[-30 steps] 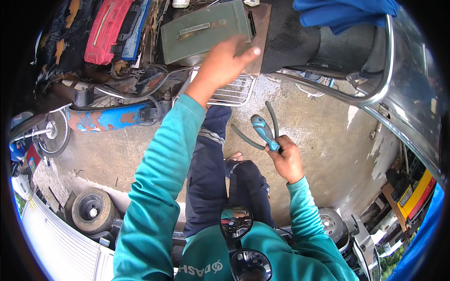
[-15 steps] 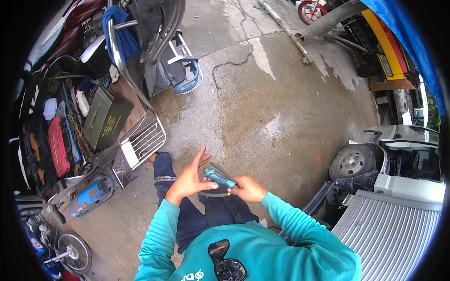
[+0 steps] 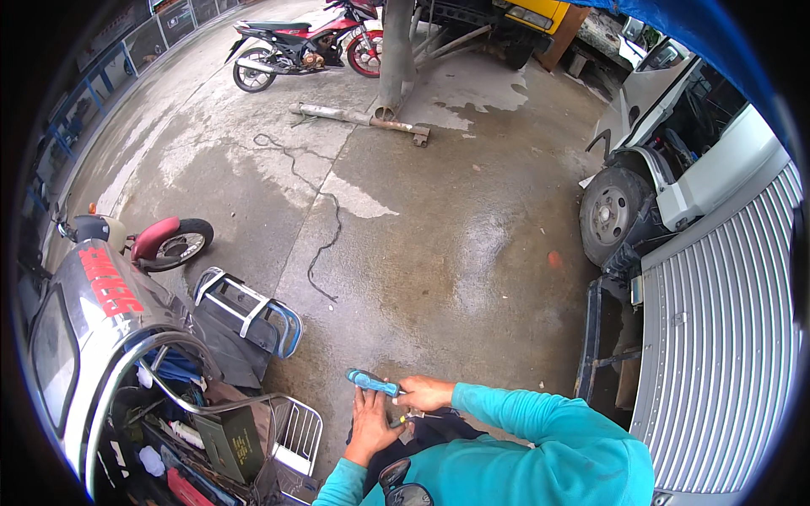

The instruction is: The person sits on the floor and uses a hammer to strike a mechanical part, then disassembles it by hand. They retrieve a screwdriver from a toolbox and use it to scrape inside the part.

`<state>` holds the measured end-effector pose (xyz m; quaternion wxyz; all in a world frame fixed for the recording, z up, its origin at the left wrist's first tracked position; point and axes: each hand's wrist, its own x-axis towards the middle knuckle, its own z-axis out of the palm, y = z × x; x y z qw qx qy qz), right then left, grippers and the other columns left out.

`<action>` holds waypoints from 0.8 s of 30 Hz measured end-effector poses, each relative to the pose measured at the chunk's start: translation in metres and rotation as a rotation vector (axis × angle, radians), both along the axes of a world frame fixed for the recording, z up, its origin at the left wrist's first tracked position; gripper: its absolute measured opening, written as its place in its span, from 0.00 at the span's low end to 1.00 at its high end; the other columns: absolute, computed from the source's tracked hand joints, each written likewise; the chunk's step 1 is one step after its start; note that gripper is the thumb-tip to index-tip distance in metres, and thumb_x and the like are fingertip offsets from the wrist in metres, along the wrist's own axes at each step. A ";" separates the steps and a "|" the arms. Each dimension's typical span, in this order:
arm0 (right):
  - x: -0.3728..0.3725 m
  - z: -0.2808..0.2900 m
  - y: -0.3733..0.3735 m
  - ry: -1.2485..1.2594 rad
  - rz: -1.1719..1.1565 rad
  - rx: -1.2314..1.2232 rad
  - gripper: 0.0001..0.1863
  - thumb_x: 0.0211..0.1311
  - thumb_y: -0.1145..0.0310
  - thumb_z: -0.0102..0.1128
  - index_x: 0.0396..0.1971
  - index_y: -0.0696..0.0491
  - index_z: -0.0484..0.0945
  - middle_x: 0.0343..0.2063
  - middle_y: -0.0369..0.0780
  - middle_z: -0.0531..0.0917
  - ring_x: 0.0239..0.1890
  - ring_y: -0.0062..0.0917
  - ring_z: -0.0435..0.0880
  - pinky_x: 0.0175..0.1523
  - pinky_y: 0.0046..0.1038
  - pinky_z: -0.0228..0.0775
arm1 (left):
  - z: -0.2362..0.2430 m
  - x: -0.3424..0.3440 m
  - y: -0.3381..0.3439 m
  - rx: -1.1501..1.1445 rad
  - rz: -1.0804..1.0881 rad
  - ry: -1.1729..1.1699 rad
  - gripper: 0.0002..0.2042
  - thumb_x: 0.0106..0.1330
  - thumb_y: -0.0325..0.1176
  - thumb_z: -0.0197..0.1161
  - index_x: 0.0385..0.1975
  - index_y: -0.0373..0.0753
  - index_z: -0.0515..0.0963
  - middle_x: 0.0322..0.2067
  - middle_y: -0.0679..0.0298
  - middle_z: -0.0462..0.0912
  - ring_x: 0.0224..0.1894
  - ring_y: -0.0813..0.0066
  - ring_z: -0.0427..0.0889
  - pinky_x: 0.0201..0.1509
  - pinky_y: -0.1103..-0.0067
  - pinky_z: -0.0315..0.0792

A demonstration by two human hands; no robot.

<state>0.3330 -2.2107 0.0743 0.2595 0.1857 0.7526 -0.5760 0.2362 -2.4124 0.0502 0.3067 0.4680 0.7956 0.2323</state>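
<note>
My right hand [image 3: 424, 392] is closed round the right end of a blue tool [image 3: 371, 382]. Its shape resembles a screwdriver handle, but its exact kind is unclear. My left hand [image 3: 369, 423] has its fingers stretched up against the tool's underside, the thumb apart from them and pointing right. Beside that thumb, a small yellow piece [image 3: 406, 417] with a thin dark part sits below my right hand. What it joins is hidden by the hands.
On the left stands a sidecar [image 3: 110, 316] with a metal rack [image 3: 297, 430] and a green metal box [image 3: 233, 445]. A truck wheel [image 3: 609, 215] and ribbed silver panel [image 3: 717, 354] flank the right. Ahead are a steel post [image 3: 394, 59] and cable [image 3: 329, 228].
My view has tilted up and turned left. The blue tool has swung to point left. My left hand has moved below it, and the grey hose loop no longer shows clearly.
</note>
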 end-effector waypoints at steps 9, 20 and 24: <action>0.079 -0.007 0.241 0.139 -1.233 -0.454 0.17 0.82 0.60 0.54 0.54 0.60 0.76 0.41 0.45 0.87 0.39 0.31 0.89 0.48 0.33 0.82 | -0.118 -0.105 0.176 -0.575 -0.162 -0.171 0.31 0.59 0.57 0.67 0.50 0.34 0.80 0.45 0.37 0.87 0.51 0.36 0.85 0.56 0.54 0.78; 0.174 -0.053 0.633 -0.009 -1.112 0.415 0.09 0.65 0.69 0.69 0.33 0.60 0.88 0.25 0.45 0.88 0.26 0.29 0.87 0.32 0.34 0.73 | -0.196 -0.253 0.584 -0.935 -0.110 -0.006 0.33 0.59 0.58 0.68 0.54 0.34 0.81 0.50 0.40 0.86 0.56 0.43 0.84 0.58 0.58 0.76; 0.168 -0.078 0.749 0.276 -1.424 -0.042 0.09 0.63 0.72 0.67 0.38 0.63 0.88 0.29 0.43 0.91 0.31 0.24 0.90 0.37 0.32 0.79 | -0.181 -0.276 0.779 -0.892 -0.076 0.004 0.31 0.57 0.56 0.69 0.50 0.34 0.83 0.49 0.42 0.87 0.53 0.45 0.85 0.56 0.59 0.77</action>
